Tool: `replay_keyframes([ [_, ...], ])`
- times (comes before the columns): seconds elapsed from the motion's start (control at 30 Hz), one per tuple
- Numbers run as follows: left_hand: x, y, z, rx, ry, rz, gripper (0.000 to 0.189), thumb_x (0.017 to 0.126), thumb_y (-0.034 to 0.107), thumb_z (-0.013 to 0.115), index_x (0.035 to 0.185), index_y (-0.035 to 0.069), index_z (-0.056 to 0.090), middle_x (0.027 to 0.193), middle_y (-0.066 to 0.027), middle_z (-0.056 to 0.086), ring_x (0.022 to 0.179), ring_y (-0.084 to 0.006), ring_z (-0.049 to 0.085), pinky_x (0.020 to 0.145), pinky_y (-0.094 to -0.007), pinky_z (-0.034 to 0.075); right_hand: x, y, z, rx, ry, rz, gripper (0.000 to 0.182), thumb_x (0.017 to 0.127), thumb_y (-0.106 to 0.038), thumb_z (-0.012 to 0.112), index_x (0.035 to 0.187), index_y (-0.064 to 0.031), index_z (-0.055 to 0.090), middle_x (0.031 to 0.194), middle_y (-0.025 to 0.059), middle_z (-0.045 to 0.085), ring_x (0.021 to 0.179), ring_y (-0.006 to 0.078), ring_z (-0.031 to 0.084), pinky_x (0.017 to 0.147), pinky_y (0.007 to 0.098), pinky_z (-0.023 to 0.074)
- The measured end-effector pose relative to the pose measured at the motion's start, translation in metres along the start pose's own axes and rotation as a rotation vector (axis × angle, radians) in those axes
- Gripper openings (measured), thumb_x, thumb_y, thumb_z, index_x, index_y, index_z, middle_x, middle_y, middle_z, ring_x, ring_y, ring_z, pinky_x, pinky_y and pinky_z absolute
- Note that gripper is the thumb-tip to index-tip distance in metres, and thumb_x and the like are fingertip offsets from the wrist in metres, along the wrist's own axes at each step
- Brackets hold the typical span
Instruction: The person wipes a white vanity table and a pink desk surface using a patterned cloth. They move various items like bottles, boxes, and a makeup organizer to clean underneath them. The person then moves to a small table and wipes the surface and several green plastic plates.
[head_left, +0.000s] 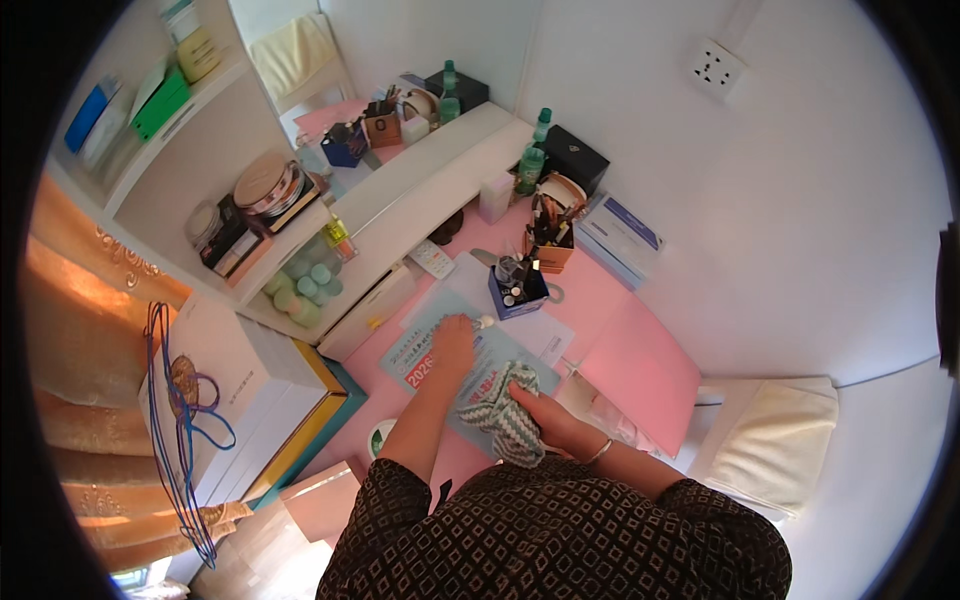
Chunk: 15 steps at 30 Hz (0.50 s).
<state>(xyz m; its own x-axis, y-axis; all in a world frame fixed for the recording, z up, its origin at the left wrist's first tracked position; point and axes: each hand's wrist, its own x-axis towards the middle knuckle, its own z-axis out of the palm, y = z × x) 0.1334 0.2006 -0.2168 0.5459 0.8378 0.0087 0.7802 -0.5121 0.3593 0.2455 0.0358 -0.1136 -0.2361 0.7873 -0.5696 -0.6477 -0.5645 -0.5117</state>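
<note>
My right hand (555, 418) grips a crumpled green-and-white zigzag-striped cloth (516, 420) close to my body. Further forward, my left hand (454, 345) is over a light blue printed sheet (491, 375) lying on the pink desktop (360, 386). Beside its fingertips is a small white and silvery object (485, 322); whether the fingers hold it is too small to make out. Ahead stands a blue box of cosmetic items (519, 294), with white papers (540, 337) partly under it.
An orange-brown brush holder (551, 253), green bottle (532, 165) and black box (576, 159) stand at the back. Left are shelves (180, 112), a small drawer (367, 307) and a large white box (255, 405). A pink flap (637, 360) slopes at right. A mirror (420, 45) lines the back.
</note>
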Motion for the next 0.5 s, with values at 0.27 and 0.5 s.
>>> replay_keyframes([
  [0.27,-0.057,-0.006,-0.041,-0.640,-0.113,-0.254,0.024,0.084,0.018,0.051,0.101,0.001,0.052,0.086,-0.0113,0.059,0.076,-0.0245,0.055,0.067,-0.0362,0.043,-0.006,-0.017,0.003,-0.151,0.507,-0.314,0.050,0.087,-0.036,0.052,0.121,-0.0012,0.040,0.114,0.0113,0.050,0.097,0.0178,0.052,0.080,0.0305,0.0448],
  [0.5,-0.142,0.038,-0.129,-1.203,-0.496,-0.132,0.021,0.087,0.016,0.050,0.102,0.000,0.051,0.081,-0.0018,0.056,0.064,-0.0076,0.046,0.055,-0.0226,0.038,-0.022,-0.018,0.053,-1.578,0.006,-0.877,0.036,0.078,-0.014,0.062,0.108,-0.0001,0.047,0.105,0.0156,0.051,0.090,0.0305,0.054,0.072,0.0359,0.0448],
])
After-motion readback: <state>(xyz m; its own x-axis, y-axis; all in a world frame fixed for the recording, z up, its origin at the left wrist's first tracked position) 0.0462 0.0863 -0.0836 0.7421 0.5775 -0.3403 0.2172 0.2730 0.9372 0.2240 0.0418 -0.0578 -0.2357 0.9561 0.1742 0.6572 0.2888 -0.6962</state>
